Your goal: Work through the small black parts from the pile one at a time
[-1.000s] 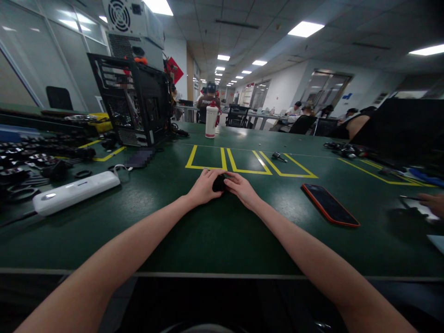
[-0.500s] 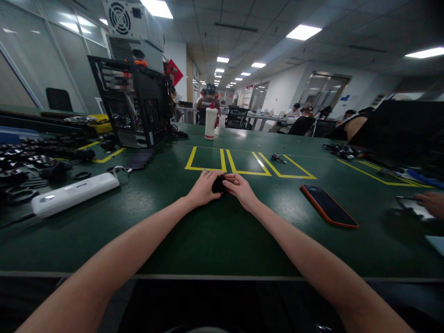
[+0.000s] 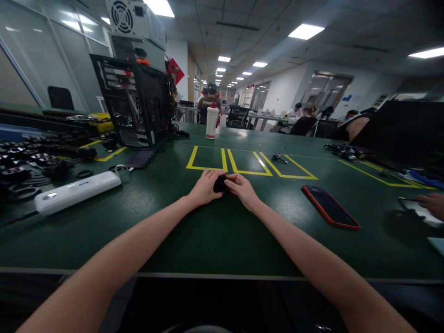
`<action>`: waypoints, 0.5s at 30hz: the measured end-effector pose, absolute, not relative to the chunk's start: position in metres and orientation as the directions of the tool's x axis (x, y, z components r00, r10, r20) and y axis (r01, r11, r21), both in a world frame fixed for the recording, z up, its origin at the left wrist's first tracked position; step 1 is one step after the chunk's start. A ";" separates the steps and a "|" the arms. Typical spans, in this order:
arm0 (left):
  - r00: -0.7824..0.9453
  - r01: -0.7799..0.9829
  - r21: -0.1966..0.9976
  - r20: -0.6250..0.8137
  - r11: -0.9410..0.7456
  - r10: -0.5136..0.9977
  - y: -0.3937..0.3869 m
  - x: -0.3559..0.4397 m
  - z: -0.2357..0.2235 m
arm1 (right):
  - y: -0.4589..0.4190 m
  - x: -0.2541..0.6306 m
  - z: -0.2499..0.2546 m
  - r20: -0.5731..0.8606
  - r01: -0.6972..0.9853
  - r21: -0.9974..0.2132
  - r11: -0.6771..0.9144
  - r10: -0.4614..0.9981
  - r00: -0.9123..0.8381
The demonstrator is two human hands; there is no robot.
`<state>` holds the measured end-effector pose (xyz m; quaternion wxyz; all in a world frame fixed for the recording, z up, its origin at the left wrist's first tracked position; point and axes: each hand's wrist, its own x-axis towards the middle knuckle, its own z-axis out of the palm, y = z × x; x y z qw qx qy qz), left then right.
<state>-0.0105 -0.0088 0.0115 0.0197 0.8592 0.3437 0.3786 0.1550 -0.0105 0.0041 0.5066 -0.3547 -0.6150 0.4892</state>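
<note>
Both my arms reach out over the green table. My left hand and my right hand meet at its middle, fingers curled round a small black object held between them just above the tabletop. Most of the object is hidden by my fingers, and I cannot make out what it is. Yellow tape rectangles lie right behind my hands.
A phone in an orange case lies to the right. A white power strip lies at the left, with black parts beyond. A black computer case and a white bottle stand behind. Another person's hand rests at the far right.
My hands stay together on the small black object; only the fingers shift slightly. The view wobbles a little.
</note>
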 end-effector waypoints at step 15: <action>0.474 0.583 0.289 0.638 -0.759 0.607 -0.008 -0.009 0.010 | -0.011 0.155 0.002 0.359 -0.058 -0.932 0.357 0.895 -0.266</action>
